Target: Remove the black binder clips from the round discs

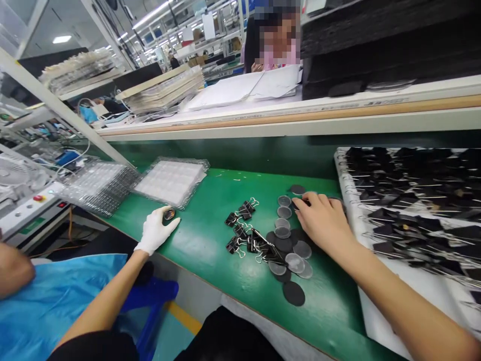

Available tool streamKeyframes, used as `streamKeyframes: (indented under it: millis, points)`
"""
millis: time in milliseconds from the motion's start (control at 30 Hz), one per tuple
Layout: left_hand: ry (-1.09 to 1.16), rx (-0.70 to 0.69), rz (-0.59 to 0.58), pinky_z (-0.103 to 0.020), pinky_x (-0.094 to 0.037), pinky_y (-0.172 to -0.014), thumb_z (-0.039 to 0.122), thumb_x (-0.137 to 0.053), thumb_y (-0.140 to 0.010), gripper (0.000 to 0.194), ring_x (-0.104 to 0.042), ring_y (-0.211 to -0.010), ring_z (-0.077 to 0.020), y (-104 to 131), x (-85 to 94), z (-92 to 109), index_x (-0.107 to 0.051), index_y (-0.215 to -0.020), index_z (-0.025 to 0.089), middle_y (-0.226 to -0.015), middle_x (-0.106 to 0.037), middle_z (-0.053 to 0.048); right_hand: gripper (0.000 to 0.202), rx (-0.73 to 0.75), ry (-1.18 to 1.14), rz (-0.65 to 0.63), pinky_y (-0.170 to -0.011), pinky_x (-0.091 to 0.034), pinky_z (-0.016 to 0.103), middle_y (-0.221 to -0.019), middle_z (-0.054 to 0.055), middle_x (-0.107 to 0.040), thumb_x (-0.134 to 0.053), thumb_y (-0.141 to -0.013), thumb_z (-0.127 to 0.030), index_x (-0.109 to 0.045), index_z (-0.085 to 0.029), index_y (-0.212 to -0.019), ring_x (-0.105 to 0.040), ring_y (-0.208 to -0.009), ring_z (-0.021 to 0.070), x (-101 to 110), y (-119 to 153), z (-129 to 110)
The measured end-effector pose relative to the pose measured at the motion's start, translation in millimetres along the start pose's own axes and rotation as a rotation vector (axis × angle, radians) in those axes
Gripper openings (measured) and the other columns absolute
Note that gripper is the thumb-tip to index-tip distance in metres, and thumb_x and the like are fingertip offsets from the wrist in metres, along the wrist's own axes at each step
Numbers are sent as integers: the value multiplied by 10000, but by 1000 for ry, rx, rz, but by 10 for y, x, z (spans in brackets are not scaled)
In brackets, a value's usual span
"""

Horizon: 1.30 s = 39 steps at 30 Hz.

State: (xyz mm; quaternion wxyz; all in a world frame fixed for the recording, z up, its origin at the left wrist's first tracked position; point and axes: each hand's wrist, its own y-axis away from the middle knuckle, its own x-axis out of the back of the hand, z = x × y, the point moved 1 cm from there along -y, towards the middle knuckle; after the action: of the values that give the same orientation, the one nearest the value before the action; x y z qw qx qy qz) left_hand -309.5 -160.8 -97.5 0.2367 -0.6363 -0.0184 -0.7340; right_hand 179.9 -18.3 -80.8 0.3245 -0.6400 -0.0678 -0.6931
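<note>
My left hand (157,230), in a white glove, holds a small round dark part (169,214) near the front edge of the green table (203,245). My bare right hand (321,218) reaches over the table beside clear round discs (284,212); its fingertips are bent down over dark pieces, and what they grip, if anything, is hidden. Black binder clips (247,209) lie in a group between the hands. Black round discs (293,293) and more clear discs are scattered just right of the clips.
At the right is a white tray (370,296) of black clipped parts. Clear plastic trays (169,178) lie at the left. A shelf edge (263,129) crosses behind the table. One person sits beyond it; another is at the left.
</note>
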Motion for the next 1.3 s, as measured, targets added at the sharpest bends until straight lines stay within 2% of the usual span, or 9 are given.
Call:
streamKeyframes:
  millis: [100,300,533,667,767,900,1133,1200,1300]
  points:
    - [130,-55,7,-437,-525,-996,535,-642,-893,439,-670,-1081,-294,60,-32,125,-646,-1178,201,-1176,-703,-121,333,32,-12,60,-780,-360,456,-1200,174,-735,-446,-1022,-184,-716,-144,-1212,-620,-1009,355,-38,34,34]
    - [394,-220,-49,-414,-574,-924,508,-784,-807,637,-703,-963,-238,124,-187,638,-513,-1301,211,-1138,-706,-98,390,-31,-245,93,-807,-398,499,-1057,186,-778,-351,-1034,-177,-721,-111,-1141,-662,-1001,377,49,-15,40]
    - [486,-663,-8,-444,-564,-946,437,-816,-813,710,-714,-1050,-268,-551,-245,2088,-471,-1386,202,-1184,-709,-122,237,-476,-1449,55,-768,-580,418,-913,67,-784,-649,-879,-432,-720,-240,-999,-742,-826,264,150,-151,-112]
    - [384,-1023,-77,-431,-548,-936,413,-823,-840,765,-730,-1051,-275,-766,-122,2904,-440,-1465,194,-1182,-728,-113,369,-549,-1669,135,-849,-588,389,-924,66,-765,-826,-748,-506,-724,-222,-960,-723,-874,229,219,-130,-41]
    - [421,-1182,-84,-409,-538,-943,438,-806,-869,713,-730,-1083,-267,-757,-77,3234,-470,-1448,194,-1179,-737,-117,421,-571,-1649,169,-809,-574,364,-848,51,-728,-842,-742,-540,-686,-212,-954,-694,-833,204,219,-91,49]
    - [453,-1185,-125,-428,-526,-983,474,-799,-868,608,-723,-1125,-291,-698,-168,3325,-556,-1353,199,-1189,-742,-129,434,-619,-1496,181,-758,-562,358,-873,45,-702,-831,-757,-524,-659,-211,-1003,-674,-814,196,135,-69,72]
    - [582,-1201,-282,-416,-533,-975,588,-706,-908,788,-702,-1140,-272,-789,-91,3228,-427,-1542,213,-1348,-680,-162,399,-591,-1814,-21,-727,-540,322,-937,65,-777,-808,-785,-501,-707,-192,-1017,-691,-811,182,117,-85,-81]
    - [523,-1072,-387,-366,-537,-903,595,-620,-955,586,-709,-1044,-240,-922,34,3143,-598,-1396,210,-1289,-708,-127,366,-711,-1910,-14,-710,-531,300,-897,41,-775,-843,-744,-463,-702,-208,-966,-703,-785,172,153,-83,-63]
    - [240,-853,-568,-293,-450,-646,584,-590,-949,392,-643,-672,-179,-1090,114,2972,-756,-923,229,-823,-743,-29,319,-894,-2054,-5,-702,-531,278,-840,-4,-757,-878,-681,-380,-652,-230,-848,-714,-741,158,189,-89,-19]
